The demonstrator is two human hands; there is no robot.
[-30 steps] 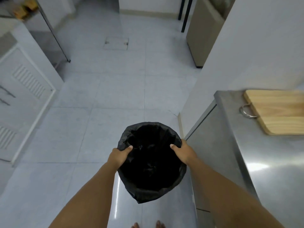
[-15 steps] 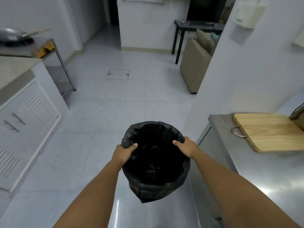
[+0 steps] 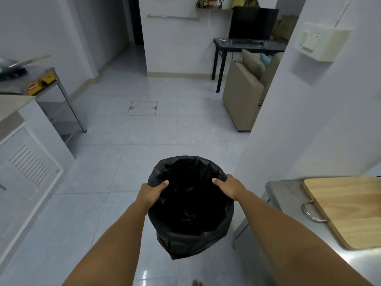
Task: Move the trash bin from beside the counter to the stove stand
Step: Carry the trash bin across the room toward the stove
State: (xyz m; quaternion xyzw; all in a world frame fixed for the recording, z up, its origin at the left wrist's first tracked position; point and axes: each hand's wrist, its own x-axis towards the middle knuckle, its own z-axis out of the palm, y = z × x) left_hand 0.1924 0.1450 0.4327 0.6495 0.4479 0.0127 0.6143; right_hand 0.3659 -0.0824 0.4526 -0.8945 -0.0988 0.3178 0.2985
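Observation:
The trash bin (image 3: pixel 190 242), round and lined with a black plastic bag, hangs above the tiled floor in front of me. My left hand (image 3: pixel 151 193) grips its left rim with the thumb inside. My right hand (image 3: pixel 229 187) grips the right rim the same way. The steel counter (image 3: pixel 288 195) is close on the right of the bin. The metal stove stand (image 3: pixel 52 79) is far off at the left, beyond a white cabinet, with a pan and a yellow item on top.
A wooden cutting board (image 3: pixel 348 207) lies on the counter. A white louvred cabinet (image 3: pixel 26 172) lines the left side. A white wall (image 3: pixel 305 120) juts out on the right. Ahead are a beige sofa (image 3: pixel 243 96), a black table (image 3: pixel 247 46) and a floor hatch (image 3: pixel 142 108).
The bin has come up off the floor in both hands. My view has tilted upward, so more of the room and the stove stand now show.

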